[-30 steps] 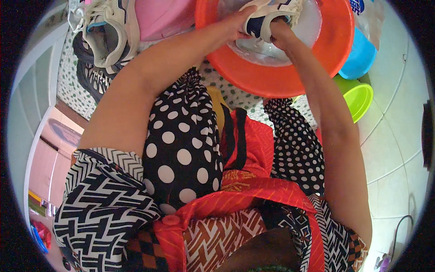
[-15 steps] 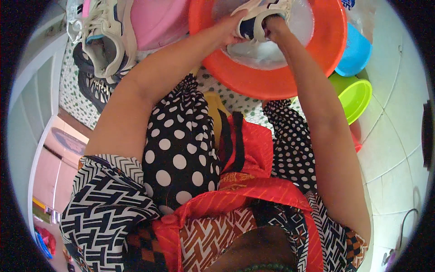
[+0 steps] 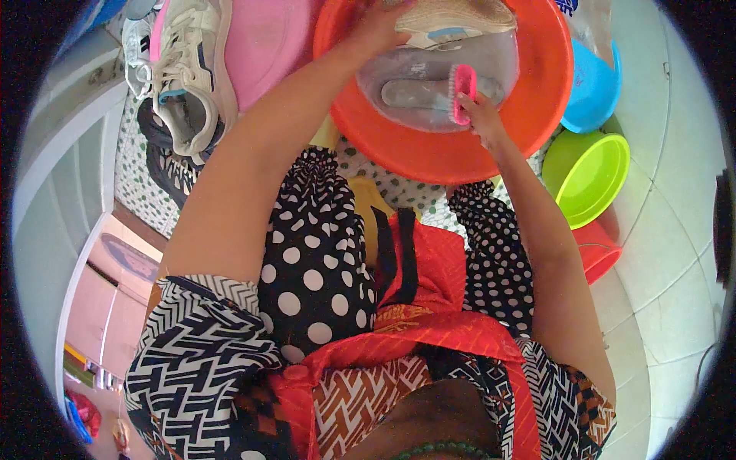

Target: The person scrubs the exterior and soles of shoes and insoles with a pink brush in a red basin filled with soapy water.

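Note:
At the far side of an orange-red basin point(image 3: 548, 92), my left hand point(image 3: 376, 32) grips the heel end of a cream shoe point(image 3: 460, 17). The shoe is turned on its side, and its top edge runs out of view. My right hand point(image 3: 483, 119) is closed round a pink scrub brush point(image 3: 466, 80) whose white bristles face left. Under the brush, a greyish shoe insole point(image 3: 418, 93) lies in the cloudy water point(image 3: 383, 70) of the basin.
At the left, a cream sneaker point(image 3: 195, 84) rests over a black shoe point(image 3: 169, 165), beside a pink tub point(image 3: 268, 46). Along the right wall stand a blue container point(image 3: 594, 88), a lime-green bucket point(image 3: 586, 180) and a red container point(image 3: 598, 257). The floor point(image 3: 138, 184) is white with green spots.
My right hand has left the shoe's opening, moved nearer me and now holds the pink brush. The shoe has been turned over onto its side, uncovering the insole.

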Demonstrator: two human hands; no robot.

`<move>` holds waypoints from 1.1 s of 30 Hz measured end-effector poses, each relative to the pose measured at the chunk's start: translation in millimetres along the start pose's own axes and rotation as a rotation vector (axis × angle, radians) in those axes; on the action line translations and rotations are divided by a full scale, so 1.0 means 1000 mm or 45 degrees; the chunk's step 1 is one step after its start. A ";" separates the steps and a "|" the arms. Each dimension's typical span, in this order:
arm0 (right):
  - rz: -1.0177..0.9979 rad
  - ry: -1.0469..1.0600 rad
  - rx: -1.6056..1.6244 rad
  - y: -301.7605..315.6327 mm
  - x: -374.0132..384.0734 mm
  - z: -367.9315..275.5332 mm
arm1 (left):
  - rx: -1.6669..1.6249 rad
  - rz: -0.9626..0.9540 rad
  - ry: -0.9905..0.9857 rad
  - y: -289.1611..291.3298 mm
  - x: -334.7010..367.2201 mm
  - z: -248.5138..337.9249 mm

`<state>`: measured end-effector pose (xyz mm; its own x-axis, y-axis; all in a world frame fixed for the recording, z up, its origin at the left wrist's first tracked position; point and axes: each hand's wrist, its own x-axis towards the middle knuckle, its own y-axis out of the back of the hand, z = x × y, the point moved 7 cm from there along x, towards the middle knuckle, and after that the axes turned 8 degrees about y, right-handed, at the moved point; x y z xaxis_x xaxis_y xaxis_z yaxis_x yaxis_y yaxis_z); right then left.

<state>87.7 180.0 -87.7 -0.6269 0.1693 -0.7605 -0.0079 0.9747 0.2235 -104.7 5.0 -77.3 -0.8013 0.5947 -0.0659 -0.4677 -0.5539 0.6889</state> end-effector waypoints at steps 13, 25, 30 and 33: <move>0.126 -0.174 0.281 0.055 0.008 0.027 | -1.250 -1.079 1.591 -0.139 -0.106 -0.001; 0.077 0.350 0.183 -0.046 0.000 -0.063 | -1.131 -0.251 1.292 -0.097 -0.045 -0.079; 0.363 0.243 0.095 0.004 0.020 -0.015 | -0.697 -0.061 1.069 -0.078 -0.045 -0.037; 0.559 0.168 0.564 0.038 0.014 0.018 | -0.802 -0.495 0.921 -0.098 -0.041 0.015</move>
<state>92.8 222.4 -101.2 -0.5898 0.5747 -0.5674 0.5767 0.7915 0.2023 -20.4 43.5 -131.0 -0.4886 0.4204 -0.7645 -0.6857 -0.7268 0.0386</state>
